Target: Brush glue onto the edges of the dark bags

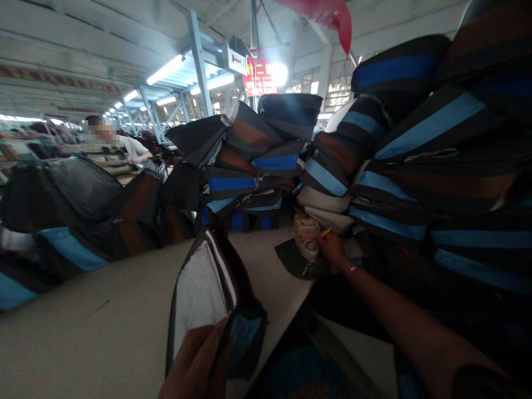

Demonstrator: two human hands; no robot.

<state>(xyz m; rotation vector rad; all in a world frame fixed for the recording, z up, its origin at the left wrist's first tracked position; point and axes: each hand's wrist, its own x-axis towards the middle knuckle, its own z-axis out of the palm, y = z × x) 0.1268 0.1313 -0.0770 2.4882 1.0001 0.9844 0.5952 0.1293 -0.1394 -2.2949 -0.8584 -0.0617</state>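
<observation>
In the lower middle, my left hand (201,354) grips the near edge of a fabric bag (199,285). The bag stands on the table with its white inner side showing, a dark brown strip along its top and a blue panel at its near end. My right hand (332,249) reaches out to the right and is closed on a small thin yellow tool (325,233) whose kind I cannot make out. Beside those fingers stands a crusted, beige-brown pot (306,235), its contents not visible. Under the pot lies a dark scrap of material (301,269).
Dark bags with blue and brown stripes are piled high at right (432,127) and stacked at the back (257,160). More bags (78,188) line the left of the pale table (103,327). A person (133,147) sits beyond them. Lit racks stand behind.
</observation>
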